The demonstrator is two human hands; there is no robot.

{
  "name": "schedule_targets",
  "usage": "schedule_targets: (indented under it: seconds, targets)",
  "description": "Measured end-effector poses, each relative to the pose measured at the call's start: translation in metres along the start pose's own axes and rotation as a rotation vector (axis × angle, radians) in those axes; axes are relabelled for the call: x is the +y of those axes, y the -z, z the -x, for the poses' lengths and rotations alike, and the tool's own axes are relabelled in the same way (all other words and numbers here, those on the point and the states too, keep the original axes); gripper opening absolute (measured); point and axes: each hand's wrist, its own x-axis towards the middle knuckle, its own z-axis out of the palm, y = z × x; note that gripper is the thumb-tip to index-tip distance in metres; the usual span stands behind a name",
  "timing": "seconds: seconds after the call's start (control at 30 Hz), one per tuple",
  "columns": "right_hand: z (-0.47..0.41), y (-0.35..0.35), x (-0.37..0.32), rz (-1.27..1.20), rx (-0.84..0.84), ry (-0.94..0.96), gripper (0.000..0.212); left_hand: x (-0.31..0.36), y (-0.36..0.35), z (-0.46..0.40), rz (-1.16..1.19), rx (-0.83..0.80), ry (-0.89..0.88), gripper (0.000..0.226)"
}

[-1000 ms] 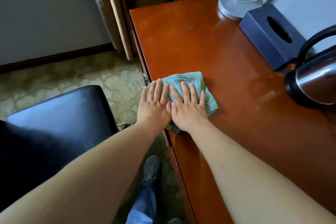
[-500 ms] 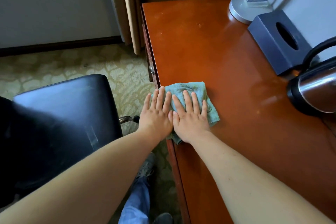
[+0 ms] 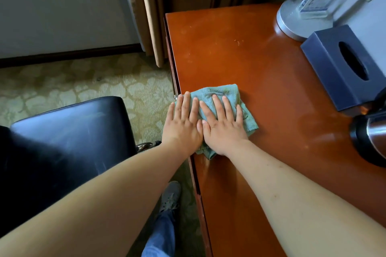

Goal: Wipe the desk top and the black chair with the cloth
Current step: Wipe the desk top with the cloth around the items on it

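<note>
A folded teal cloth (image 3: 221, 92) lies on the glossy reddish-brown desk top (image 3: 240, 60), right at its left edge. My left hand (image 3: 182, 124) and my right hand (image 3: 222, 125) press flat on the cloth side by side, fingers straight and pointing away from me. The left hand partly overhangs the desk edge. The black chair (image 3: 69, 137) stands left of the desk, its padded seat facing up, with nothing on it.
A dark tissue box (image 3: 342, 67) sits at the desk's right, a steel kettle (image 3: 371, 137) just nearer, and a round grey lamp base (image 3: 296, 21) at the far right corner. Curtains (image 3: 150, 10) hang behind the desk. Patterned carpet (image 3: 83, 83) and my shoe (image 3: 170, 196) show below.
The cloth and both flat hands have stayed at the same spot along the desk's left edge. The view has shifted left, so desk and chair sit further right in the picture.
</note>
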Motion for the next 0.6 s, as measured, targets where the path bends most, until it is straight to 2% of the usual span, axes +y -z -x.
schedule_targets:
  seconds: [0.6]
  targets:
    - [-0.222, 0.098, 0.028, -0.03, 0.042, -0.045, 0.06, -0.047, 0.082, -0.227, -0.045, 0.022, 0.015, 0.066]
